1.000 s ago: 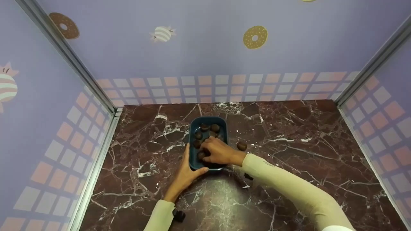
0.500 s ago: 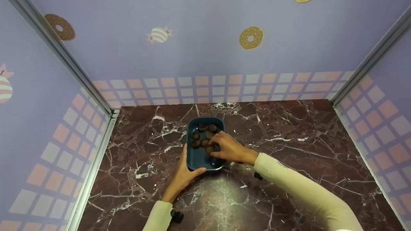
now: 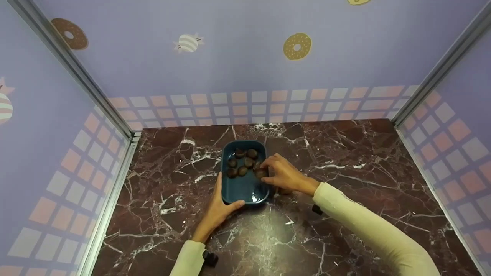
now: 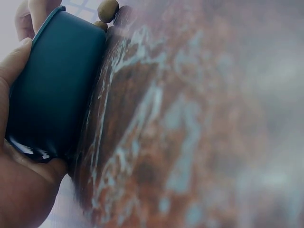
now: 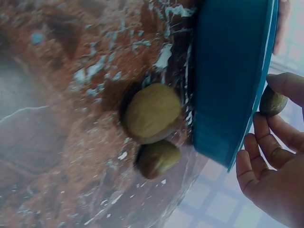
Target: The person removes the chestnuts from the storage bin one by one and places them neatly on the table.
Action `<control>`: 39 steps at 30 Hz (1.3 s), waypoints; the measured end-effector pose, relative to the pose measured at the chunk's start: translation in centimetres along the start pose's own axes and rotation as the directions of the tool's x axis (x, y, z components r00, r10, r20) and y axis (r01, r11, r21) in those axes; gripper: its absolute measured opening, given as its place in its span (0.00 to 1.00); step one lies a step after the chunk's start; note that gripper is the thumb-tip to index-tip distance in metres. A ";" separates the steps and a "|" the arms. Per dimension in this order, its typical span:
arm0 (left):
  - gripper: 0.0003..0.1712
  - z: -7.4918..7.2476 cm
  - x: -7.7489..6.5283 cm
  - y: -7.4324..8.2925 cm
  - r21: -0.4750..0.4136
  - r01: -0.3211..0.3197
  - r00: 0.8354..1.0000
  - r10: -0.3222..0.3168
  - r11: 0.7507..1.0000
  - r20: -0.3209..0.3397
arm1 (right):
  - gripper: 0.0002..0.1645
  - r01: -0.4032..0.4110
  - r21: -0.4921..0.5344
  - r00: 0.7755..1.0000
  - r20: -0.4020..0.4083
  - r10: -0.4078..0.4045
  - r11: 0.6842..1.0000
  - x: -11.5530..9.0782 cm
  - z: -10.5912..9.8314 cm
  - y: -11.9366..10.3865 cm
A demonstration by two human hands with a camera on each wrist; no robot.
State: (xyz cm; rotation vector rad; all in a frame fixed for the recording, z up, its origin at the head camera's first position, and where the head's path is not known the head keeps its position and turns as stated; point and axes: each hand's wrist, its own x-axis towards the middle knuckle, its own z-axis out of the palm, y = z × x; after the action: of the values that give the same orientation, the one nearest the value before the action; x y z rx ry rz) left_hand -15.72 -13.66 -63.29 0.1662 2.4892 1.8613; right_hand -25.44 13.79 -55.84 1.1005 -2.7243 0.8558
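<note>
In the head view a deep blue rectangular dish (image 3: 245, 191) stands on the table. Several brown chestnuts (image 3: 242, 170) lie together in its far half. My left hand (image 3: 221, 207) holds the dish at its near left corner, fingers along the left wall, thumb at the near rim. At the right rim my right hand (image 3: 284, 174) pinches one chestnut (image 5: 272, 102) between thumb and fingertips; the other fingers are spread loosely. Outside the dish, beside its right wall, two more chestnuts (image 5: 153, 113) rest on the table in the right wrist view. The right hand mostly hides them from the head camera.
The dark red marble-patterned table (image 3: 168, 165) extends around the dish on all sides. Lilac panels (image 3: 238, 65) printed with doughnuts and checks close off the back, left and right. Metal rails (image 3: 119, 119) run along the panel corners.
My right hand has drawn from inside the dish rightward to its right rim with a chestnut. The dish's near half now shows bare. My left hand keeps its hold.
</note>
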 end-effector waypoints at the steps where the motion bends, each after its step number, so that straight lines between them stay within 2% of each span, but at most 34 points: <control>1: 0.72 0.0 0.0 0.0 0.001 -0.002 1.000 0.002 1.000 -0.002 | 0.21 -0.004 0.005 1.000 -0.009 0.004 1.000 -0.1 0.0 0.2; 8: 0.72 -0.1 0.0 0.0 0.014 -0.008 1.000 0.009 1.000 -0.015 | 0.18 -0.079 0.069 0.995 -0.051 0.083 0.994 -0.6 -0.3 1.7; 20: 0.72 -0.2 0.0 0.1 0.040 0.001 1.000 0.000 0.999 -0.017 | 0.19 -0.175 0.112 0.978 -0.097 0.186 0.978 -1.7 -0.5 4.2; 25: 0.72 -0.2 0.0 0.0 0.048 0.000 1.000 0.001 0.999 -0.018 | 0.18 -0.216 0.149 0.969 -0.086 0.231 0.965 -2.2 -0.5 5.3; 33: 0.73 -0.2 0.0 0.1 0.030 -0.002 1.000 0.002 1.000 -0.011 | 0.19 -0.257 0.124 0.962 -0.060 0.266 0.958 -2.8 -0.4 7.1; 39: 0.73 -0.1 -0.2 0.2 0.035 -0.007 1.000 0.007 0.999 -0.013 | 0.15 -0.276 0.139 0.957 -0.052 0.285 0.951 -3.0 -0.2 8.4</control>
State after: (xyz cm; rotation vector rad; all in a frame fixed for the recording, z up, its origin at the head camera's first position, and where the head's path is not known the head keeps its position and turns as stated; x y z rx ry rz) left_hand -15.55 -13.72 -63.09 0.1639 2.5341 1.8285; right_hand -28.80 20.71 -60.44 0.6905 -2.8406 1.1006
